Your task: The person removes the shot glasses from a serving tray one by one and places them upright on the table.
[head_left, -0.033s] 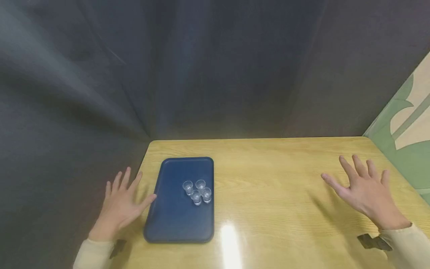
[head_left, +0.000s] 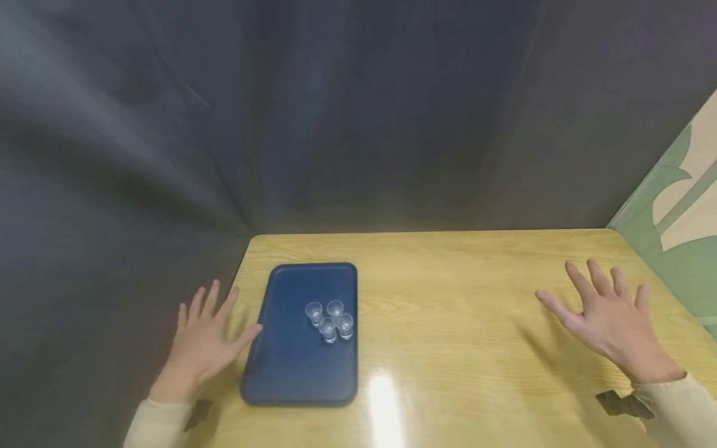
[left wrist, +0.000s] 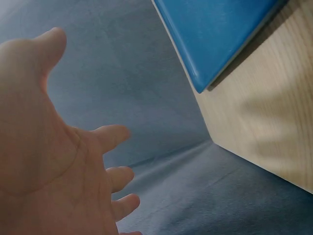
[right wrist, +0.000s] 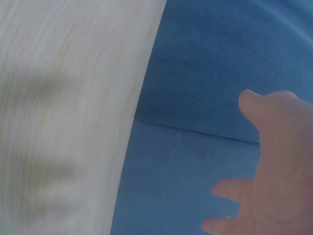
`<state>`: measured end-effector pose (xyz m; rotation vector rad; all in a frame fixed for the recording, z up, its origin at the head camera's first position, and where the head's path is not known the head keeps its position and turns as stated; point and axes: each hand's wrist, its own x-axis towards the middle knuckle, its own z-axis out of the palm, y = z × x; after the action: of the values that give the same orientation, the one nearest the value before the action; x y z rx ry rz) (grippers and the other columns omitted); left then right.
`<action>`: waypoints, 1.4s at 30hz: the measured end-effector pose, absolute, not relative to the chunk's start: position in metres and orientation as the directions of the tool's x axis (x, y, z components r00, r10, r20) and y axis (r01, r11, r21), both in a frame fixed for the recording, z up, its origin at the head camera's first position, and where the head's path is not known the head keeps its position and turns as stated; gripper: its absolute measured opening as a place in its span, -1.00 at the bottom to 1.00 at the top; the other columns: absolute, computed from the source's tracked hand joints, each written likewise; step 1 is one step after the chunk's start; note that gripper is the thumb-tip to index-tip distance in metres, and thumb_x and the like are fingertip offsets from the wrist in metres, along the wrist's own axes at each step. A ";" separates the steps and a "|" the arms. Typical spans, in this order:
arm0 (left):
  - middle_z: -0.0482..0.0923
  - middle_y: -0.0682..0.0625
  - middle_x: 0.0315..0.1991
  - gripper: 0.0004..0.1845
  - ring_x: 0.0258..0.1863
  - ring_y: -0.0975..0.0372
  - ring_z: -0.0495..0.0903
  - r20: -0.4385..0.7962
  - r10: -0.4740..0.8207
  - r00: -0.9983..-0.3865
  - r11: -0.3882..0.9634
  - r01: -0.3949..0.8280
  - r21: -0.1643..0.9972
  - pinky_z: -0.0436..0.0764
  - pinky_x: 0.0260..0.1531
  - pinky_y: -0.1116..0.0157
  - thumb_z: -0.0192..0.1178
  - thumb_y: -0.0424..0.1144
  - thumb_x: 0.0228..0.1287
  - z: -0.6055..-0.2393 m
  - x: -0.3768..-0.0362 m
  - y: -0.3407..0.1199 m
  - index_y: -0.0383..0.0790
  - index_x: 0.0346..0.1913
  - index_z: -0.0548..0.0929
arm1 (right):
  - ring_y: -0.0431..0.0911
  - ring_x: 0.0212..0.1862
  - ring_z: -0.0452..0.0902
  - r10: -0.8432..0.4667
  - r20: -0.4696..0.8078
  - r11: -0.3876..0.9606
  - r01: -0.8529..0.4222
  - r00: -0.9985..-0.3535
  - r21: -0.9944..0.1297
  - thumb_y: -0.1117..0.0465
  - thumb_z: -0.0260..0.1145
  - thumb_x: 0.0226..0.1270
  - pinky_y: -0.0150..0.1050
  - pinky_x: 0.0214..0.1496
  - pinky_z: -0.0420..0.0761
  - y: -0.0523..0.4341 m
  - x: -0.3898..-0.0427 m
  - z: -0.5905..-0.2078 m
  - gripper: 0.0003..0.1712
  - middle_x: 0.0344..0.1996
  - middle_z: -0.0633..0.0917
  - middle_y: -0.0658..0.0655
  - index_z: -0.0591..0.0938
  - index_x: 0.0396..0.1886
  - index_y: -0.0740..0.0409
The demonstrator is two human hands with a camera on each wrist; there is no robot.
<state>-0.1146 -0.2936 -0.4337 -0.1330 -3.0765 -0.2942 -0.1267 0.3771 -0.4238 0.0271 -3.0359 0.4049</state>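
Several small clear shot glasses stand clustered near the right side of a dark blue tray. My left hand is held beside the tray's left edge, fingers spread and palm bare. In the head view its thumb tip overlaps the tray rim, but the left wrist view shows the hand apart from the tray. Over the right part of the table hovers my right hand, fingers spread and holding nothing. The right wrist view shows part of that hand, with thumb and some fingers extended.
The light wooden table carries the tray at its left. Dark curtains hang behind and to the left. At the right is a green and beige patterned surface. Beige sleeves and dark wrist mounts are on both arms.
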 end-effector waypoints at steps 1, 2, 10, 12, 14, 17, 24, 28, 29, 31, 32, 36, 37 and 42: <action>-0.10 -0.41 0.72 0.07 0.66 -0.41 -0.11 0.057 0.081 -0.995 0.978 0.090 0.186 -0.14 0.50 -0.56 0.04 0.52 0.40 -0.434 -0.115 -0.294 -0.14 0.71 0.16 | 0.76 0.55 -0.27 -0.008 0.079 0.964 -0.029 -0.997 -0.263 -0.44 0.11 0.54 0.81 0.33 -0.51 0.377 -0.127 -0.424 0.11 0.61 0.00 0.66 0.08 0.73 0.22; -0.10 -0.41 0.72 0.07 0.66 -0.41 -0.11 0.059 0.081 -0.995 0.978 0.091 0.188 -0.14 0.50 -0.56 0.04 0.52 0.40 -0.434 -0.115 -0.294 -0.14 0.71 0.16 | 0.76 0.54 -0.27 -0.007 0.081 0.964 -0.028 -0.997 -0.265 -0.43 0.11 0.53 0.81 0.33 -0.50 0.376 -0.128 -0.424 0.11 0.61 0.01 0.66 0.09 0.73 0.23; -0.10 -0.42 0.71 0.06 0.65 -0.42 -0.10 0.089 0.075 -0.993 0.977 0.092 0.193 -0.14 0.50 -0.56 0.07 0.50 0.40 -0.432 -0.115 -0.295 -0.10 0.72 0.15 | 0.76 0.52 -0.16 -0.017 0.122 0.963 -0.049 -0.992 -0.265 -0.41 0.14 0.52 0.85 0.27 -0.36 0.369 -0.135 -0.420 0.10 0.60 0.06 0.66 0.13 0.71 0.24; -0.10 -0.42 0.71 0.06 0.65 -0.42 -0.10 0.091 0.076 -0.993 0.977 0.093 0.193 -0.14 0.50 -0.56 0.08 0.50 0.40 -0.431 -0.115 -0.296 -0.10 0.72 0.14 | 0.76 0.52 -0.16 -0.020 0.123 0.962 -0.053 -0.992 -0.269 -0.41 0.15 0.52 0.84 0.27 -0.36 0.367 -0.135 -0.420 0.09 0.60 0.07 0.66 0.13 0.71 0.24; -0.10 -0.41 0.72 0.06 0.65 -0.42 -0.10 0.089 0.083 -0.993 0.976 0.099 0.192 -0.15 0.51 -0.55 0.07 0.49 0.40 -0.430 -0.116 -0.296 -0.10 0.72 0.14 | 0.76 0.53 -0.17 -0.017 0.119 0.960 -0.050 -0.993 -0.276 -0.40 0.15 0.52 0.83 0.30 -0.38 0.366 -0.134 -0.420 0.10 0.60 0.07 0.66 0.13 0.71 0.24; -0.11 -0.40 0.72 0.05 0.66 -0.42 -0.10 0.083 0.093 -0.992 0.976 0.107 0.188 -0.16 0.51 -0.55 0.06 0.49 0.41 -0.430 -0.118 -0.295 -0.12 0.72 0.15 | 0.76 0.53 -0.18 -0.014 0.115 0.958 -0.047 -0.993 -0.283 -0.40 0.16 0.53 0.82 0.32 -0.40 0.365 -0.134 -0.420 0.10 0.60 0.06 0.66 0.12 0.72 0.24; -0.10 -0.39 0.72 0.06 0.65 -0.41 -0.07 0.093 0.096 -0.991 0.976 0.112 0.186 -0.16 0.52 -0.54 0.07 0.50 0.40 -0.430 -0.124 -0.291 -0.14 0.71 0.17 | 0.76 0.53 -0.16 -0.020 0.131 0.953 -0.059 -0.991 -0.296 -0.38 0.18 0.53 0.81 0.33 -0.33 0.363 -0.136 -0.420 0.10 0.61 0.05 0.66 0.10 0.72 0.23; -0.05 -0.42 0.70 0.06 0.63 -0.41 -0.01 0.116 0.101 -0.988 0.973 0.123 0.194 -0.11 0.52 -0.53 0.11 0.47 0.39 -0.431 -0.129 -0.288 -0.18 0.69 0.19 | 0.77 0.51 -0.11 -0.032 0.139 0.947 -0.075 -0.990 -0.313 -0.36 0.19 0.53 0.79 0.37 -0.26 0.358 -0.138 -0.420 0.10 0.61 0.05 0.66 0.09 0.73 0.24; -0.03 -0.43 0.69 0.05 0.62 -0.41 0.01 0.126 0.103 -0.987 0.971 0.127 0.203 -0.08 0.51 -0.53 0.13 0.45 0.40 -0.432 -0.130 -0.287 -0.20 0.68 0.21 | 0.77 0.51 -0.10 -0.035 0.147 0.942 -0.082 -0.989 -0.325 -0.35 0.20 0.53 0.77 0.39 -0.22 0.356 -0.139 -0.421 0.09 0.60 0.06 0.66 0.10 0.72 0.26; 0.03 -0.45 0.67 0.01 0.59 -0.42 0.07 0.146 0.105 -0.984 0.965 0.136 0.223 0.00 0.50 -0.53 0.19 0.39 0.41 -0.433 -0.133 -0.285 -0.24 0.66 0.25 | 0.76 0.49 -0.02 -0.040 0.177 0.925 -0.103 -0.983 -0.366 -0.30 0.24 0.54 0.74 0.41 -0.09 0.351 -0.141 -0.422 0.07 0.59 0.11 0.67 0.13 0.70 0.30; 0.06 -0.47 0.65 -0.02 0.57 -0.43 0.11 0.158 0.106 -0.982 0.962 0.141 0.234 0.05 0.49 -0.52 0.22 0.34 0.41 -0.434 -0.134 -0.284 -0.26 0.64 0.27 | 0.75 0.48 0.02 -0.042 0.196 0.912 -0.118 -0.980 -0.392 -0.26 0.26 0.54 0.72 0.40 -0.02 0.348 -0.142 -0.423 0.05 0.58 0.13 0.67 0.15 0.69 0.32; 0.22 -0.49 0.58 -0.15 0.49 -0.45 0.27 0.192 0.095 -0.977 0.949 0.147 0.279 0.25 0.41 -0.48 0.31 0.14 0.42 -0.433 -0.138 -0.279 -0.33 0.56 0.37 | 0.68 0.44 0.19 -0.049 0.260 0.853 -0.176 -0.964 -0.492 -0.14 0.31 0.56 0.64 0.35 0.21 0.334 -0.144 -0.424 -0.05 0.54 0.27 0.64 0.23 0.65 0.36; 0.25 -0.49 0.56 -0.19 0.47 -0.45 0.30 0.195 0.092 -0.977 0.947 0.146 0.287 0.29 0.40 -0.46 0.32 0.10 0.43 -0.433 -0.139 -0.278 -0.34 0.55 0.40 | 0.66 0.44 0.21 -0.050 0.266 0.837 -0.186 -0.963 -0.515 -0.12 0.32 0.56 0.63 0.35 0.24 0.329 -0.145 -0.424 -0.07 0.53 0.30 0.62 0.25 0.64 0.36; 0.37 -0.43 0.51 -0.29 0.44 -0.39 0.39 0.157 0.091 -0.983 0.941 0.136 0.311 0.41 0.34 -0.43 0.31 0.03 0.45 -0.433 -0.148 -0.268 -0.32 0.49 0.49 | 0.51 0.41 0.39 -0.042 0.261 0.760 -0.200 -0.964 -0.618 -0.07 0.33 0.57 0.49 0.27 0.44 0.304 -0.148 -0.427 -0.20 0.48 0.46 0.51 0.38 0.59 0.28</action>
<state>-0.1481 -0.2685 -0.4332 -0.1737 -2.9553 -0.4880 -0.1483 0.3038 -0.4268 0.1900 -2.7260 0.9955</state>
